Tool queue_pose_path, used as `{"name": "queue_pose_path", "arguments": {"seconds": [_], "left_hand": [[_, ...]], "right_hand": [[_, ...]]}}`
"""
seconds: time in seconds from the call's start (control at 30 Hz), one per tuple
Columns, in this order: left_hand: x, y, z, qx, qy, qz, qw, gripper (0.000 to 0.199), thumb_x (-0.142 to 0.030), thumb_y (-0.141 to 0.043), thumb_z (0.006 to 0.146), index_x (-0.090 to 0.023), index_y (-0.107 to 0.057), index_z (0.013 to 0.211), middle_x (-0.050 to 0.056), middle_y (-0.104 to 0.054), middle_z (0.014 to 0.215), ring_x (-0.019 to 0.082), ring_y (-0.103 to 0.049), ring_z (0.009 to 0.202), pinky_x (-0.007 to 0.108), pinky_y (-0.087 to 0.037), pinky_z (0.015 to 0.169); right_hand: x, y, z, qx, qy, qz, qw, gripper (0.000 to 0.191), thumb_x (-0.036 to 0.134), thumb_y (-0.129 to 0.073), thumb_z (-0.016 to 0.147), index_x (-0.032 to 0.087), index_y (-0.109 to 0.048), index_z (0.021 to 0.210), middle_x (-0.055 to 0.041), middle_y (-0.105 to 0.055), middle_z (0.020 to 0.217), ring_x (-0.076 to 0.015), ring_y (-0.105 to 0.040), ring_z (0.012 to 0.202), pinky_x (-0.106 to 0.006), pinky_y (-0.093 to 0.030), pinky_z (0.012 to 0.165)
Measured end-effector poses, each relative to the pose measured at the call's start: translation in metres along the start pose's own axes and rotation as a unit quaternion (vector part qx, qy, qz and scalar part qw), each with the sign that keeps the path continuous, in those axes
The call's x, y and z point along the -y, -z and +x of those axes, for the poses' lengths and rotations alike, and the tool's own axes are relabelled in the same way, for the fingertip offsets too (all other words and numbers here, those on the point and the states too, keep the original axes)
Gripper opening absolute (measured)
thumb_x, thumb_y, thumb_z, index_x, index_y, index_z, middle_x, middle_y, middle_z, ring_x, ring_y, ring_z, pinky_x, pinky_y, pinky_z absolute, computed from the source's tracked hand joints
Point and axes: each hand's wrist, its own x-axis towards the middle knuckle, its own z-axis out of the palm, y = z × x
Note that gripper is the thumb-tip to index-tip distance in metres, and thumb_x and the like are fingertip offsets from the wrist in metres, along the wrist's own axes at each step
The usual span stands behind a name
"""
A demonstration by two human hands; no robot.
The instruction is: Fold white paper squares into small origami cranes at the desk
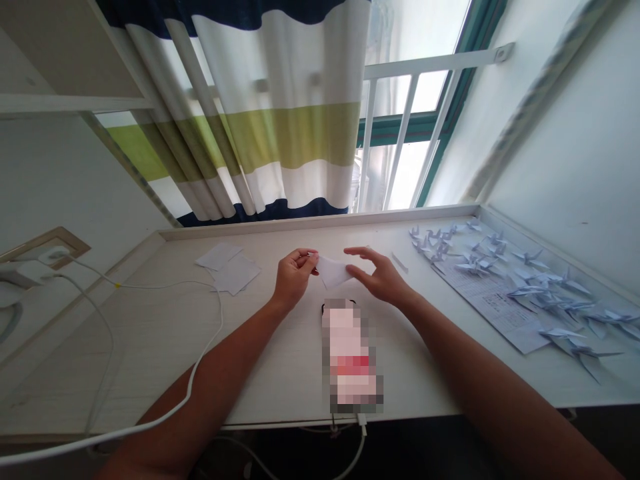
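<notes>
A small piece of white paper point(334, 272) is held up above the middle of the desk. My left hand point(295, 275) pinches its upper left corner between thumb and fingers. My right hand point(377, 272) is at the paper's right side, its fingers spread apart and the thumb tip at or very near the edge. I cannot tell whether that thumb presses on the paper. Just below the hands lies a phone point(350, 353), its screen blurred out, with a white cable plugged into its near end.
Loose white paper sheets point(235, 273) lie to the left. Several folded paper cranes point(540, 287) crowd the right side, some on a printed sheet point(493, 303). A white charging cable point(220, 313) crosses over my left forearm. A raised rim point(320, 223) runs along the desk's back, below the curtain point(290, 133).
</notes>
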Motion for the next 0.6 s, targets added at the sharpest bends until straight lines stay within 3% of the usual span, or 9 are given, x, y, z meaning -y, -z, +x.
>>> {"name": "queue_pose_path", "arguments": {"seconds": [0.07,0.1,0.2,0.33,0.5,0.6], "left_hand": [[-0.002,-0.001,-0.002,0.004,-0.001,0.0,1.0,0.036,-0.044,-0.077,0.079,-0.012,-0.07,0.095,0.004,-0.071,0.072,0.014,-0.064,0.065,0.029,-0.056,0.064],[-0.003,-0.002,-0.002,0.006,-0.001,-0.008,1.0,0.036,-0.045,-0.077,0.08,-0.012,-0.07,0.095,0.004,-0.071,0.072,0.014,-0.064,0.064,0.029,-0.056,0.063],[-0.005,-0.003,-0.005,0.028,0.008,-0.048,0.998,0.04,-0.049,-0.074,0.083,-0.014,-0.068,0.101,0.003,-0.07,0.076,0.014,-0.064,0.066,0.028,-0.056,0.063],[-0.006,-0.006,-0.008,0.092,0.026,-0.092,0.991,0.049,-0.055,-0.069,0.085,-0.017,-0.062,0.116,0.005,-0.07,0.089,0.017,-0.067,0.08,0.03,-0.057,0.068],[-0.003,-0.009,-0.007,0.089,0.021,-0.094,0.991,0.058,-0.042,-0.083,0.075,-0.019,-0.056,0.121,0.008,-0.074,0.101,0.02,-0.069,0.089,0.031,-0.054,0.076],[-0.001,-0.007,-0.005,0.074,0.009,-0.083,0.994,0.048,-0.037,-0.083,0.075,-0.017,-0.061,0.113,0.008,-0.075,0.099,0.02,-0.068,0.094,0.031,-0.052,0.084]], "right_hand": [[0.007,-0.001,-0.002,0.072,0.093,-0.084,0.99,0.065,0.041,-0.079,0.081,0.028,-0.056,0.141,-0.0099,-0.062,0.141,-0.0334,-0.055,0.13,-0.059,-0.043,0.11],[0.01,-0.002,-0.003,0.092,0.112,-0.109,0.983,0.069,0.042,-0.079,0.081,0.028,-0.054,0.143,-0.0103,-0.061,0.141,-0.034,-0.056,0.128,-0.058,-0.044,0.108],[0.015,-0.008,-0.005,0.107,0.095,-0.128,0.981,0.055,0.042,-0.066,0.092,0.026,-0.053,0.144,-0.0131,-0.067,0.13,-0.0321,-0.064,0.114,-0.053,-0.052,0.095],[0.017,-0.014,-0.007,0.089,0.044,-0.059,0.993,0.047,0.044,-0.058,0.097,0.023,-0.056,0.14,-0.0121,-0.071,0.122,-0.0272,-0.068,0.101,-0.044,-0.054,0.086],[0.019,-0.018,-0.007,0.061,-0.055,0.1,0.992,0.043,0.055,-0.045,0.1,0.018,-0.067,0.105,-0.0054,-0.07,0.088,-0.0192,-0.062,0.075,-0.031,-0.048,0.065],[0.013,-0.017,-0.003,0.02,-0.096,0.162,0.982,0.051,0.064,-0.046,0.096,0.018,-0.064,0.083,-0.0035,-0.065,0.075,-0.0171,-0.057,0.066,-0.028,-0.044,0.058]]}}
